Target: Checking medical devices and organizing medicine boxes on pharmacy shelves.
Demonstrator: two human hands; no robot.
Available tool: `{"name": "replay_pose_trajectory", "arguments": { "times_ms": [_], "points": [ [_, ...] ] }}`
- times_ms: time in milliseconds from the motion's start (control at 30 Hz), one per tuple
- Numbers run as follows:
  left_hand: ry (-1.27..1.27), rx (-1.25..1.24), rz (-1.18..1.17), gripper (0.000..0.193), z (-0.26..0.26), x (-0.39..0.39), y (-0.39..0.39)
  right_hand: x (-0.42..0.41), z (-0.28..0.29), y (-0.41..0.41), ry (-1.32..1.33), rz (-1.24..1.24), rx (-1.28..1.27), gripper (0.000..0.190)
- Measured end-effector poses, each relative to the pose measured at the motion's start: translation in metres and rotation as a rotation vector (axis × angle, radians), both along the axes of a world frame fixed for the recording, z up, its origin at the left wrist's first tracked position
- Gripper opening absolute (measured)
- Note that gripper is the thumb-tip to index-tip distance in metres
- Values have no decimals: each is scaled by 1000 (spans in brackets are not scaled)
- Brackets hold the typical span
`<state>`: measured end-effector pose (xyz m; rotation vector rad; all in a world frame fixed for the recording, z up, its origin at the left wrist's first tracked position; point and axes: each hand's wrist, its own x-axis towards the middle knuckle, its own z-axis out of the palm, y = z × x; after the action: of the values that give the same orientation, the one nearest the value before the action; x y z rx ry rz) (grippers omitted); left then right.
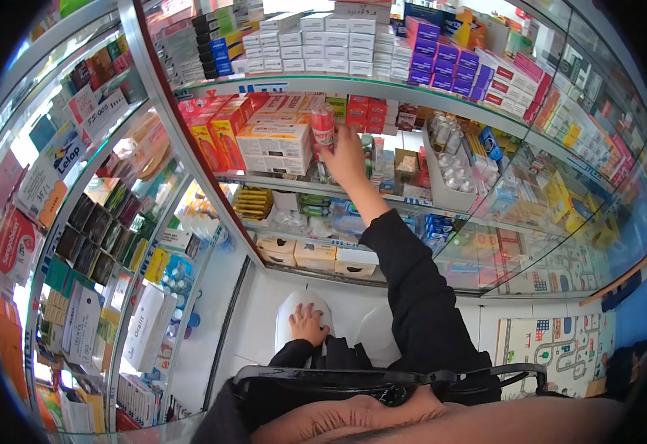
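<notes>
My right hand [348,158] reaches forward into the glass display case. Its fingers are around a small red-and-white bottle [323,132] that bears large writing; the far side of the grip is hidden. The bottle is in front of the middle shelf, right beside a stack of white-and-orange cartons [275,141]. Smaller bottles stand just behind and below the hand, partly covered by it. Down near my body, my left hand [305,324] rests with fingers spread on my white-clothed knee [293,302] and holds nothing.
Rows of white boxes [326,44] and purple boxes [445,64] fill the glass shelf above. A grey bin [451,180] holds several clear-wrapped bottles to the right. At left stands another stocked glass cabinet with a metal frame post [159,105]. A patterned play mat [556,349] lies on the tiles.
</notes>
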<state>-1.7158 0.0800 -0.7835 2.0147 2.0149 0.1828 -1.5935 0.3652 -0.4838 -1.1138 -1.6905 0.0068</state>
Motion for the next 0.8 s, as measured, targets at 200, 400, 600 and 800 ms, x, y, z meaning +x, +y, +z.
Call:
{"name": "replay_pose_trajectory", "arguments": {
  "times_ms": [200, 400, 600, 800],
  "points": [
    [1, -6, -15, 49, -4, 0, 3, 2, -10, 3, 90, 52, -17, 52],
    [-5, 20, -10, 47, -5, -2, 5, 0, -10, 2, 129, 122, -22, 48],
    [-41, -21, -27, 47, -11, -6, 12, 11, -16, -3, -39, 208, -145, 48],
    [-27, -10, -35, 45, -17, -9, 14, 15, -21, -13, -34, 170, -200, 55]
  ]
}}
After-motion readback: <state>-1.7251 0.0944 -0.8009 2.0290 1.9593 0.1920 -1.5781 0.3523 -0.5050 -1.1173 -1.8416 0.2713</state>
